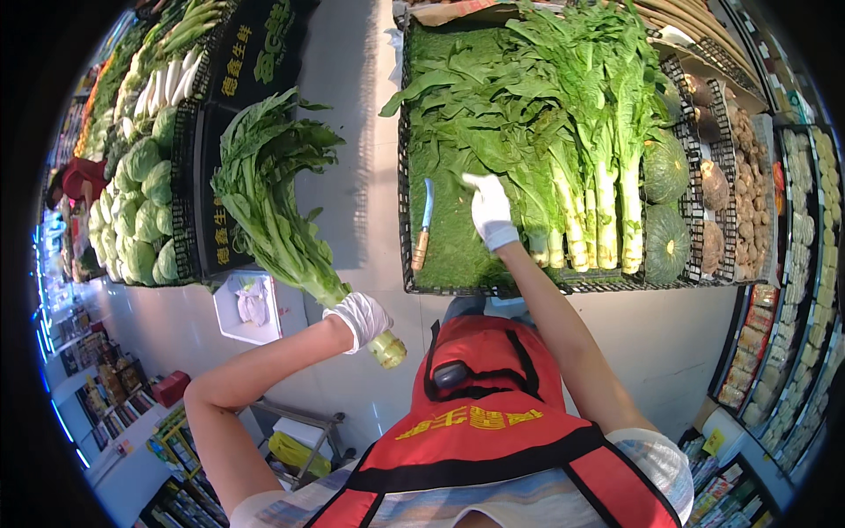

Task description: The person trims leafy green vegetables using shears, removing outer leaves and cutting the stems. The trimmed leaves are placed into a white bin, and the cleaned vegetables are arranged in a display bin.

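My left hand, in a white glove, grips a leafy celtuce near the base of its stem. Its leaves reach up and left over the aisle, and its cut end pokes out below my palm. Over the green turf mat of a produce bin is my gloved right hand, beside the leaves of other celtuce stalks. Whether its fingers pinch a bit of leaf is unclear. To the left of that hand lies a knife with a wooden handle and a bluish blade.
Black crate walls edge the bin. Green pumpkins and brown root vegetables sit to the right. Across the aisle are cabbages and white radishes. A white foam box stands on the floor, and a person is at far left.
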`<control>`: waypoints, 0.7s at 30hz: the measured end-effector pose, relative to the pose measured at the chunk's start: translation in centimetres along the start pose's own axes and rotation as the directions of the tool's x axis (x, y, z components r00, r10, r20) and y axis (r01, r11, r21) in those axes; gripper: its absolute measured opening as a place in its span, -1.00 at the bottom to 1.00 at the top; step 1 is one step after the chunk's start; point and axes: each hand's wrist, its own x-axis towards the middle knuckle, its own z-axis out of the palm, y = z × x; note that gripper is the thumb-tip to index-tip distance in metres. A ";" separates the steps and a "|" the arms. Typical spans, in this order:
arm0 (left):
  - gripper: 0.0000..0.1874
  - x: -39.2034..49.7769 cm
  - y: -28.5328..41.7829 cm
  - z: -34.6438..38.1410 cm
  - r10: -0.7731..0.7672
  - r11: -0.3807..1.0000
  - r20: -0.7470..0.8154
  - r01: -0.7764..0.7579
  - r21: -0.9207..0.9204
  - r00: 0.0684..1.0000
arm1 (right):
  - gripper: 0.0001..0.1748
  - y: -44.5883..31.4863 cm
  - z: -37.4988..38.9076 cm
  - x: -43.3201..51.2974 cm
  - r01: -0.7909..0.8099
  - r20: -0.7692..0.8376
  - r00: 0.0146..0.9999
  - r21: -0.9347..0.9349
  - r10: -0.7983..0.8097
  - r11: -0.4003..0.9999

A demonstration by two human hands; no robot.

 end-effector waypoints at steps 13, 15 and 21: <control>-0.82 0.1 0.0 0.8 -0.028 0.999 0.030 0.030 -0.040 0.999 | -0.72 4.8 -5.4 -1.2 0.394 0.662 0.732 -0.218 -0.162 0.893; -0.76 0.2 -0.1 -0.1 -0.021 0.999 0.047 0.022 -0.031 0.999 | -0.64 4.2 -7.4 -4.8 0.298 0.676 0.718 -0.086 -0.164 0.951; -0.74 0.5 0.4 -3.7 0.024 1.000 -0.026 -0.023 0.016 0.999 | -0.67 3.9 -6.8 -6.7 0.275 0.720 0.685 -0.110 -0.115 0.955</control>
